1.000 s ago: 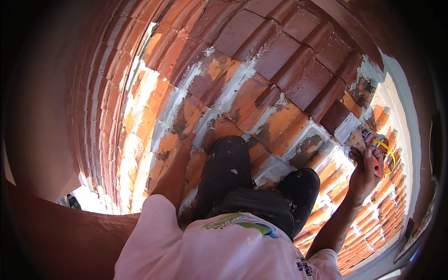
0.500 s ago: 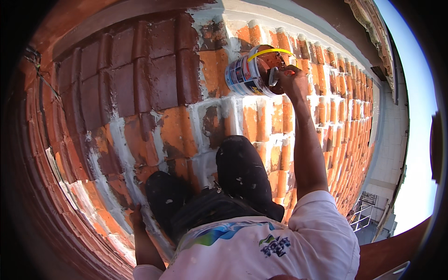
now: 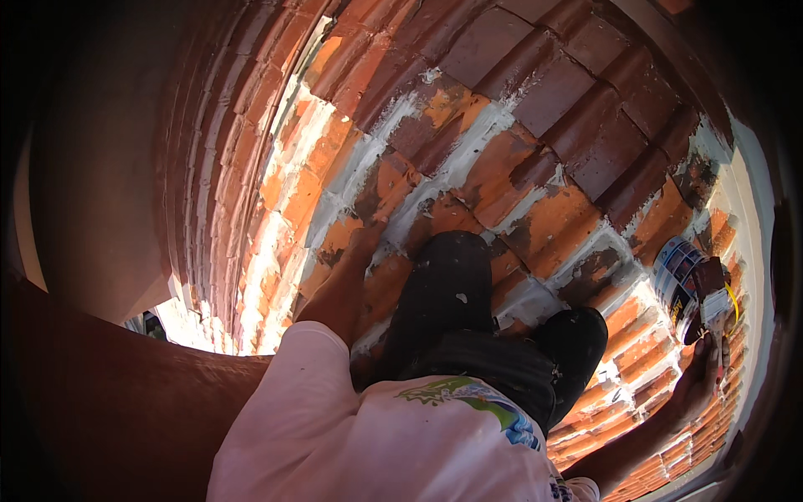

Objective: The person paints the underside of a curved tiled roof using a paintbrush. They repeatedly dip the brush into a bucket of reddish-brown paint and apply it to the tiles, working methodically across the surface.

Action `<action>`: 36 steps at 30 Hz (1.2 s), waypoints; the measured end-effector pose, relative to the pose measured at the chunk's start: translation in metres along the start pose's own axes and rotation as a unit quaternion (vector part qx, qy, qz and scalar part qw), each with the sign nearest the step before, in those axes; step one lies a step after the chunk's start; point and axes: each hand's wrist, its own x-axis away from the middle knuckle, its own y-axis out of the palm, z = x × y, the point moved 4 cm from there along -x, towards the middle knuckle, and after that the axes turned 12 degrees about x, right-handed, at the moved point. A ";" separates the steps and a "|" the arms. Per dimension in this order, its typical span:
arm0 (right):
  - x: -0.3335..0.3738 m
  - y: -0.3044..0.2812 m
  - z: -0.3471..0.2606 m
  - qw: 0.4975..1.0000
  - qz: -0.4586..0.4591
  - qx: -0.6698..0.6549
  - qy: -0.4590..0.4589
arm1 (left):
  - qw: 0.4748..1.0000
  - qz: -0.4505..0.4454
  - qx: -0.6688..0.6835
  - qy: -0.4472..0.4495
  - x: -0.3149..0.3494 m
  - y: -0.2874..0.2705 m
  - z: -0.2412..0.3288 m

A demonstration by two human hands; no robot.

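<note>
1. Patchy orange tiles point(image 3: 544, 230), too many to count, spread across the roof, streaked with grey-white.
2. One left hand point(image 3: 372, 233) reaches down to these tiles, beside the knee; its fingers blend into them, so I cannot tell how far open it is or whether it holds anything.
3. Two knees point(image 3: 456, 263) in dark, paint-flecked trousers.
4. Glossy brown tiles point(image 3: 565, 92), several rows, lie above.
5. One bucket point(image 3: 676, 266), at the right on the orange tiles, with one yellow handle point(image 3: 734, 308).
6. One right hand point(image 3: 701, 368), its fingers closed around a brush.
7. That one brush point(image 3: 716, 306) is at the bucket's mouth.
</note>
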 end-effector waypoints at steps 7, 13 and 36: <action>0.052 0.287 -0.245 0.867 -0.310 -0.384 -0.069 | 0.998 0.027 0.023 0.043 0.031 -0.007 0.018; 0.107 0.489 -0.351 0.823 -0.449 -0.340 -0.068 | 0.998 0.039 0.024 0.039 0.022 -0.003 0.007; 0.198 0.550 -0.392 0.821 -0.275 -0.256 -0.430 | 0.996 0.081 -0.005 0.026 0.025 0.002 0.002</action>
